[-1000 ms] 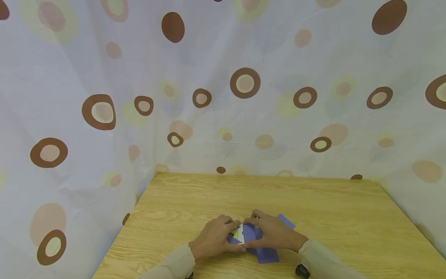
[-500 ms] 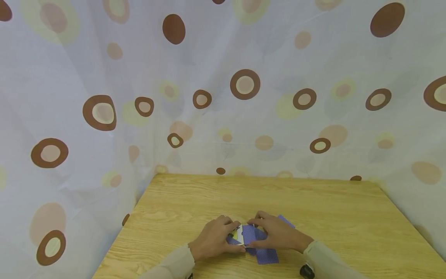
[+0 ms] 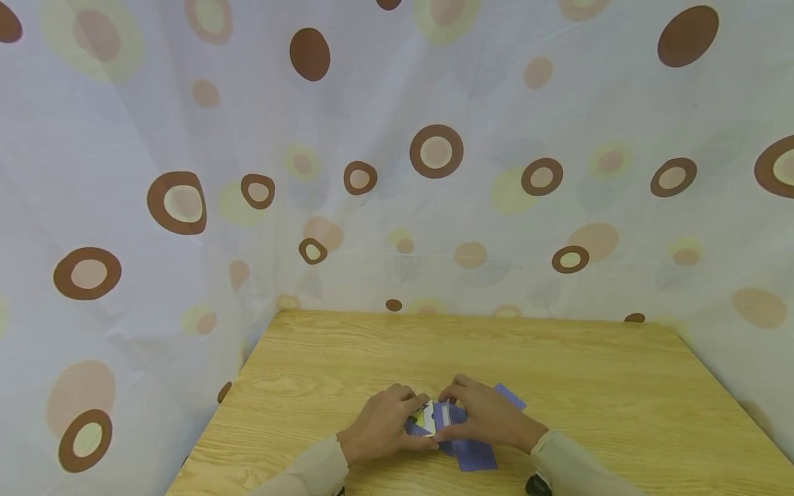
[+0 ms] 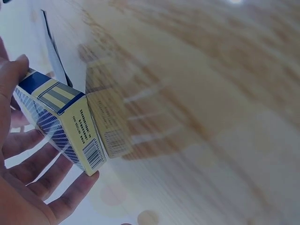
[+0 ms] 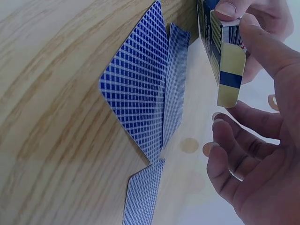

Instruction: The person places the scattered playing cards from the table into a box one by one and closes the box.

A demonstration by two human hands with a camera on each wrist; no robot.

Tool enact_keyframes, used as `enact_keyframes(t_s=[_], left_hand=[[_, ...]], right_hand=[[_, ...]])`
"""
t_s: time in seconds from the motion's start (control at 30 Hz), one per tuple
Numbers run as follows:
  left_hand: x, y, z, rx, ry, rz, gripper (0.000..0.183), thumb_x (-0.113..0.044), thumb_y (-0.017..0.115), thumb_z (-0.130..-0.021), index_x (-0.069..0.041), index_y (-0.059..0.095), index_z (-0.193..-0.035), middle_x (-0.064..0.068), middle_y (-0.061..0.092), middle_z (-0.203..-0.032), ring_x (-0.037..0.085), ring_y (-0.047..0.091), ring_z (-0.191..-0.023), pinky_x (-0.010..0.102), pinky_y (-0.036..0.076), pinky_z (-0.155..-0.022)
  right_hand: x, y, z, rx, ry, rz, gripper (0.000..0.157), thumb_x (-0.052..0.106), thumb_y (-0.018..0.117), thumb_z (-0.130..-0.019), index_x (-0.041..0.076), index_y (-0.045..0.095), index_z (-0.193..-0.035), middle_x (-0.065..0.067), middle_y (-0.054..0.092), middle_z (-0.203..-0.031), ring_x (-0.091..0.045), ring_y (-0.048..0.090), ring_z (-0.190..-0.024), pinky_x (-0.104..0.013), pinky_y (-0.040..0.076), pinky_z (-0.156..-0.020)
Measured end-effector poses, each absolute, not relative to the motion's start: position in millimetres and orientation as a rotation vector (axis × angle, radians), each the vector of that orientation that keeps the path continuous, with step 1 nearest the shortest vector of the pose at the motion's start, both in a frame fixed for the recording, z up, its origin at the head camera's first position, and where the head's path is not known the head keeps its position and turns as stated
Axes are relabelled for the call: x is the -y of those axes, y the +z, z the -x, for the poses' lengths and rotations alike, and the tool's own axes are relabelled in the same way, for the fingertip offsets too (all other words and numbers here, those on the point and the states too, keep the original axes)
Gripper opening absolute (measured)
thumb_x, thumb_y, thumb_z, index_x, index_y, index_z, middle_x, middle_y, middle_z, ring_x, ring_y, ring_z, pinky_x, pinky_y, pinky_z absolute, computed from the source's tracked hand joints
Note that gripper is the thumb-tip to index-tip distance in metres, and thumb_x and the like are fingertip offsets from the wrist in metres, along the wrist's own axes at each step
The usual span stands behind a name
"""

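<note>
My left hand (image 3: 383, 426) grips a playing-card box (image 3: 425, 419) from its left side, thumb on the near edge and fingers on the far one. In the left wrist view the box (image 4: 70, 131) shows a blue lattice face and a barcode on a cream side. Its end is uncovered in the right wrist view, where the flap (image 5: 231, 77) sticks out and card edges show inside. My right hand (image 3: 486, 415) holds this end, its thumb at the box corner and index fingertip at the flap's tip. The other right fingers curl loosely without holding anything.
Several blue-backed cards lie face down beneath and beside my right hand, including a near card (image 3: 476, 456) and a far card (image 3: 510, 395). The wooden table (image 3: 347, 344) meets a dotted curtain (image 3: 471, 213) at the back and sides.
My right hand has shifted slightly right, then back left. Between the hands, a pale strip now shows at the box end where a blue surface lay before. The left hand has stayed in place.
</note>
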State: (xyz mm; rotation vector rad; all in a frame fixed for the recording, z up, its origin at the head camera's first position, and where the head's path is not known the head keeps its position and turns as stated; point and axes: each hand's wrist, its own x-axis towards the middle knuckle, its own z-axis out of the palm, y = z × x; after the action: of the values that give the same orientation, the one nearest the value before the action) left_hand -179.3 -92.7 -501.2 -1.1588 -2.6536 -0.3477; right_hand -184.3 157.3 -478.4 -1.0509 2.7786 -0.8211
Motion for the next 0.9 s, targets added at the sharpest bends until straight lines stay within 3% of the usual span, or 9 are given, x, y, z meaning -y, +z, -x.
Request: enact_keyframes(t_s=[0.13,0.37,0.63,0.77,0.9], left_hand=[[92.2,-501.5,180.0,2.645,-0.353,1.157,0.077,-0.072,0.067,-0.086,-0.012,0.068,-0.134,0.000,0.068,-0.113,0.011,0.062,-0.102,0.015,0.049,-0.074],[91.4,-502.1,180.3,2.625,-0.338,1.173,0.075,-0.071,0.068,-0.086,-0.013,0.068,-0.134,0.000,0.068,-0.112,0.011,0.062,-0.100,0.015,0.049,-0.073],[91.5,-501.4,179.2,2.629,-0.332,1.170,0.075,-0.071,0.068,-0.086,-0.013,0.069,-0.133,-0.001,0.068,-0.113,0.010,0.062,-0.101,0.014,0.047,-0.072],[92.8,-502.8,179.5,2.620,-0.342,1.173,0.076,-0.071,0.068,-0.086,-0.012,0.069,-0.134,0.000,0.068,-0.114,0.011,0.063,-0.102,0.015,0.049,-0.074],[94.2,-503.4,179.8,2.612,-0.348,1.171,0.077,-0.072,0.067,-0.086,-0.011,0.068,-0.135,0.000,0.069,-0.114,0.012,0.064,-0.102,0.016,0.051,-0.076]], right_hand=[[-156.7,-477.0,183.9,-2.788,-0.837,1.013,0.065,0.069,0.075,-0.079,0.014,0.068,-0.114,0.007,0.058,-0.107,-0.013,0.060,-0.094,-0.029,0.053,-0.077],[-156.8,-479.6,181.0,-2.728,-0.901,1.056,0.042,0.062,0.077,-0.081,0.024,0.065,-0.097,0.008,0.052,-0.104,-0.007,0.047,-0.073,-0.024,0.046,-0.064],[-156.8,-481.8,180.4,-2.665,-0.979,1.122,0.034,0.054,0.075,-0.087,0.027,0.067,-0.105,0.006,0.048,-0.111,-0.012,0.049,-0.075,-0.024,0.045,-0.063],[-163.3,-481.6,183.8,-2.659,-1.043,1.128,0.030,0.047,0.070,-0.095,0.021,0.067,-0.110,0.004,0.050,-0.112,-0.014,0.052,-0.077,-0.024,0.048,-0.064],[-179.2,-482.9,191.6,-2.723,-1.041,1.128,0.030,0.039,0.069,-0.099,0.014,0.067,-0.115,0.001,0.054,-0.112,-0.007,0.051,-0.076,-0.024,0.049,-0.065]])
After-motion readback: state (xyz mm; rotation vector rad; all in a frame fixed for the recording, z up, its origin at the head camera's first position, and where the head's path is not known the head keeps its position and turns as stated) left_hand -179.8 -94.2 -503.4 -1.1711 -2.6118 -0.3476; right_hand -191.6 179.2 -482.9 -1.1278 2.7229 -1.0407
